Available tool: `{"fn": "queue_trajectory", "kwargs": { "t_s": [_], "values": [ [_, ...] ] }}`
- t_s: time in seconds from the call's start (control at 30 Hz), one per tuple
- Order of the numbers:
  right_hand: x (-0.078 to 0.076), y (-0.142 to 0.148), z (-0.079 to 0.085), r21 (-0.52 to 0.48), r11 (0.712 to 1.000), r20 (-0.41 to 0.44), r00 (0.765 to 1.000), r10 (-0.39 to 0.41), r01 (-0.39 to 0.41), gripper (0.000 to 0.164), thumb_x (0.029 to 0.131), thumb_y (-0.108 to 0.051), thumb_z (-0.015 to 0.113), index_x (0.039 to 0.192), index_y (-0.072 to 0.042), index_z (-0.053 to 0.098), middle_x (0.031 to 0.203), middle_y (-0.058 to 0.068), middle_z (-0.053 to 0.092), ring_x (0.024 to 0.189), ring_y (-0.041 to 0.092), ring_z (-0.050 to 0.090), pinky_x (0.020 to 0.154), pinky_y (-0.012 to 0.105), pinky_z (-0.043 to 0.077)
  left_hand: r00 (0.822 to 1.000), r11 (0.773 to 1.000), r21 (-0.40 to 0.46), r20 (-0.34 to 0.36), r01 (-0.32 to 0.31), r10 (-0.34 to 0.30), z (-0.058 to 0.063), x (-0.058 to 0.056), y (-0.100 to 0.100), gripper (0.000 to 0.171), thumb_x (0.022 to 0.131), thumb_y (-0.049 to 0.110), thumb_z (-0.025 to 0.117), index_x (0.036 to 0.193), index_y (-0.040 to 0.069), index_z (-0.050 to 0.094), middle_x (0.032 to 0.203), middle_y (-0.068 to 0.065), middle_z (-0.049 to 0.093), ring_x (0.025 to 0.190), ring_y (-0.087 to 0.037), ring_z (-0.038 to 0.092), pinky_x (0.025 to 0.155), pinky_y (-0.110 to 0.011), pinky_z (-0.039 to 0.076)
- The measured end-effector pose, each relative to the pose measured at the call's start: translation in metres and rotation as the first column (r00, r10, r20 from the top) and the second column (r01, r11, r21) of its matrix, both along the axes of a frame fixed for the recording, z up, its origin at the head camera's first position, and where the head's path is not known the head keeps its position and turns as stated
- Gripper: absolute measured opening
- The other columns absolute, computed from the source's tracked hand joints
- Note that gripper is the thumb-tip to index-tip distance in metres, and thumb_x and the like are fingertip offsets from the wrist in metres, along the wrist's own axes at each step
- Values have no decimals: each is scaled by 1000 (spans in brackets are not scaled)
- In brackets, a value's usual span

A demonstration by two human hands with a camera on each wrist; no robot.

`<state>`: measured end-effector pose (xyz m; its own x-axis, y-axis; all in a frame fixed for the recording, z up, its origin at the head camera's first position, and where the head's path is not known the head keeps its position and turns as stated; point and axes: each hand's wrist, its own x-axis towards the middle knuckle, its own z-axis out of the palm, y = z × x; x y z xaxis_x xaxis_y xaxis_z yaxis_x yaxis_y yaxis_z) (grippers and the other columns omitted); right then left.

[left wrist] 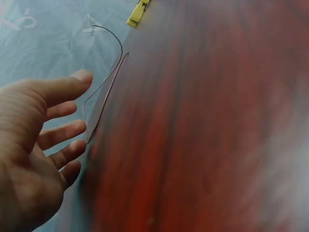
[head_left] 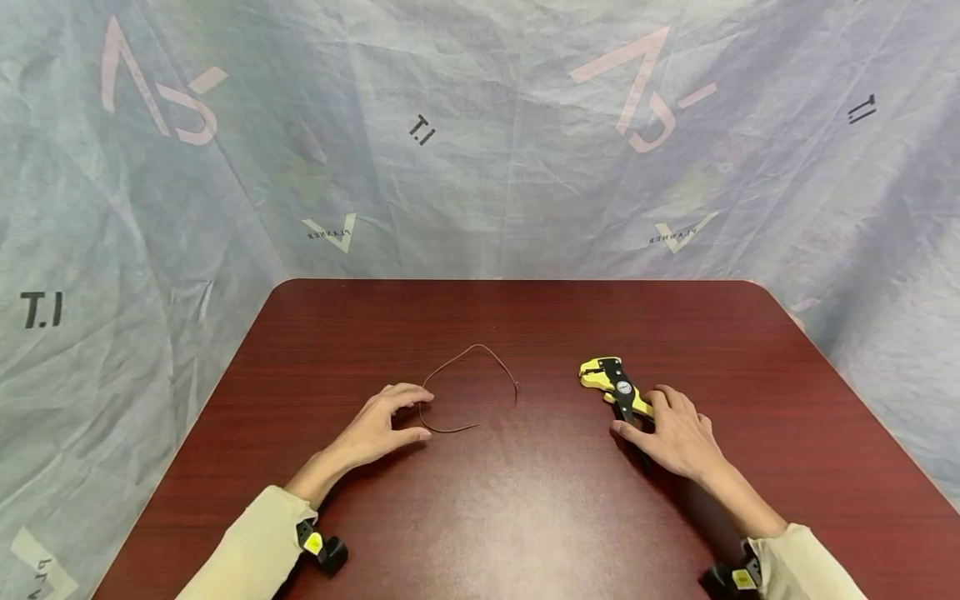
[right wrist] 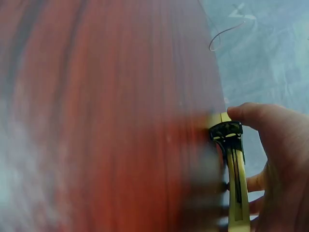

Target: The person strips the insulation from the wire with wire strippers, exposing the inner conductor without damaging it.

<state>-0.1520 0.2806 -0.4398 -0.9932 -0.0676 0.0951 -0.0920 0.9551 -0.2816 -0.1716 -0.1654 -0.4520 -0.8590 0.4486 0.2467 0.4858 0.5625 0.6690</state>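
Observation:
A thin brown wire [head_left: 452, 361] lies on the table in a loose open loop. My left hand [head_left: 386, 421] is at the loop's left side, thumb and fingers spread apart with nothing held. In the left wrist view, the fingertips [left wrist: 77, 126] overlap the wire's near bend. My right hand [head_left: 678, 433] is around the handles of a yellow and black wire stripper [head_left: 624, 387], thumb on one side and fingers on the other. The tool's head points away to the left. In the right wrist view, its yellow handle [right wrist: 237, 193] runs between thumb and fingers, partly hiding them.
The dark red wooden table [head_left: 525, 517] has rounded far corners. A grey printed cloth [head_left: 495, 167] hangs behind it and at both sides. Each cream sleeve [head_left: 251, 542] has a small black camera strapped at its cuff.

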Motion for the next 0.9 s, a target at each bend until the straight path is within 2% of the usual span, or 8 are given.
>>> {"fn": "queue_trajectory", "kwargs": {
  "t_s": [0.2,0.4,0.6,0.9],
  "values": [
    [0,-2,0,-23,999,26,999,-26,27,71,86,-59,66,122,2,56,138,29,48,128,49,44,86,69,39,999,1000,8,-42,-4,5,-6,1,4,47,78,17,85,121,10,70,123,-6,68,114,-25,59,97,-39,49],
    [0,-5,0,-29,998,28,998,-51,52,71,86,-60,65,121,1,56,138,28,47,128,49,43,85,67,39,999,1000,4,-37,-20,20,-9,2,9,44,76,18,85,118,12,72,120,-3,68,110,-20,57,97,-39,46],
    [-2,-9,-3,-38,997,26,997,-66,67,71,86,-58,65,123,2,54,140,29,46,128,49,42,87,68,37,997,998,4,-48,-66,66,-14,3,14,40,74,17,86,112,12,75,115,0,68,105,-17,54,96,-39,41],
    [-3,-14,-4,-46,995,4,996,-88,88,69,88,-54,65,124,4,53,139,29,47,129,49,42,88,69,37,989,989,81,-60,-127,132,-20,6,25,27,73,14,84,99,10,79,100,1,67,98,-17,50,88,-35,33]
  ]
}}
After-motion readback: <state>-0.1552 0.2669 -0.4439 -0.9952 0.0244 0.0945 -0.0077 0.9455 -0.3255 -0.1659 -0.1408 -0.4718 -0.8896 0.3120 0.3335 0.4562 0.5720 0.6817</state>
